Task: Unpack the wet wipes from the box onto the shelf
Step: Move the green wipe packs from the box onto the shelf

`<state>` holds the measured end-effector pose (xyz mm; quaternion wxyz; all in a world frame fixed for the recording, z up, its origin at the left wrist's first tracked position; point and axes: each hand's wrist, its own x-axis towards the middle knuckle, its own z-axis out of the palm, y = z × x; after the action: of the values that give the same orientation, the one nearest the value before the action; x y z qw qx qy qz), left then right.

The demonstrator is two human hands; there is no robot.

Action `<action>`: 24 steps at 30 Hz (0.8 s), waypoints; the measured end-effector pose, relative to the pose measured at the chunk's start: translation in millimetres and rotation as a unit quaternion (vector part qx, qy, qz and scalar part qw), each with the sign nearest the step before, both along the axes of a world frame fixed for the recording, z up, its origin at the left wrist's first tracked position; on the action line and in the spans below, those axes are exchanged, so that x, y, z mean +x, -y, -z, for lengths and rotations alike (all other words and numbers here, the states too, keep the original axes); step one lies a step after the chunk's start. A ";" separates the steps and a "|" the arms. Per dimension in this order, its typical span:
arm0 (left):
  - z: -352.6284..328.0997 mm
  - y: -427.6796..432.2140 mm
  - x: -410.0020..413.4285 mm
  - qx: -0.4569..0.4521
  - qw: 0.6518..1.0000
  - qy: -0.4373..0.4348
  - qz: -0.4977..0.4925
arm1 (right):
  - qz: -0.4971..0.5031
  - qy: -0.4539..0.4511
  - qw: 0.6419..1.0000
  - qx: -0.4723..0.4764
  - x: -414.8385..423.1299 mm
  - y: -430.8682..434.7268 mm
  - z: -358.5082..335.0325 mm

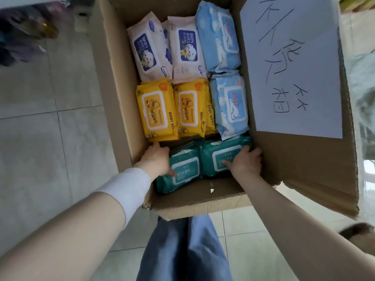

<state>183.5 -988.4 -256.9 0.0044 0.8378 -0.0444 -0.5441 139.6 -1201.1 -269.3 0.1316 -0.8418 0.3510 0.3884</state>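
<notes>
An open cardboard box (121, 102) stands on the floor, packed with wet wipes. Two white packs (150, 49) lie at the far end beside two light blue packs (219, 37). Yellow packs (156, 110) fill the middle row. Two green packs lie nearest me. My left hand (156, 161) grips the left side of the left green pack (182, 171), thumb on top. My right hand (245, 161) holds the right side of the right green pack (219, 155), thumb across its label. Both packs still rest in the box. No shelf is in view.
The box's right flap (304, 159) stands open with a white sheet of handwritten characters (290, 63) taped on it. Pale floor tiles (50, 118) surround the box. Blurred dark goods (24, 33) sit at the upper left. My blue trousers (182, 250) are below the box.
</notes>
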 end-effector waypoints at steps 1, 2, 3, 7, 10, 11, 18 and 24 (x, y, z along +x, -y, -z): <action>-3.1 -0.6 -2.5 -0.018 0.997 -0.017 -0.077 | 0.018 0.006 1.000 0.012 -0.7 -1.6 0.0; -5.8 -1.5 -5.8 -0.029 0.989 -0.023 -0.141 | 0.038 0.015 0.999 0.027 -1.2 -2.9 -0.5; -8.6 -3.0 -9.9 -0.034 0.981 -0.020 -0.188 | 0.054 0.023 0.997 0.046 -2.9 -3.3 0.3; -19.2 -3.9 -27.4 -0.039 0.962 0.053 -0.264 | 0.136 0.056 0.983 0.113 -10.0 4.2 3.7; -23.6 -1.0 -38.1 -0.055 0.945 0.102 -0.306 | 0.191 0.063 0.971 0.129 -6.4 11.5 0.6; -25.3 0.0 -40.4 -0.059 0.937 0.114 -0.326 | 0.200 0.063 0.969 0.128 -5.4 12.8 -0.9; -54.1 0.3 -48.1 -0.073 0.901 0.178 -0.390 | 0.268 0.039 0.929 0.252 -12.3 13.0 -27.6; -124.0 -16.0 -47.6 -0.111 0.870 0.201 -0.437 | 0.192 0.142 0.950 0.202 -13.5 9.6 -89.6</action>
<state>135.9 -972.3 -133.0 0.3257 0.8568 0.2663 -0.2983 126.1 -1210.7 -179.7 0.4197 -0.7608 0.3977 0.2948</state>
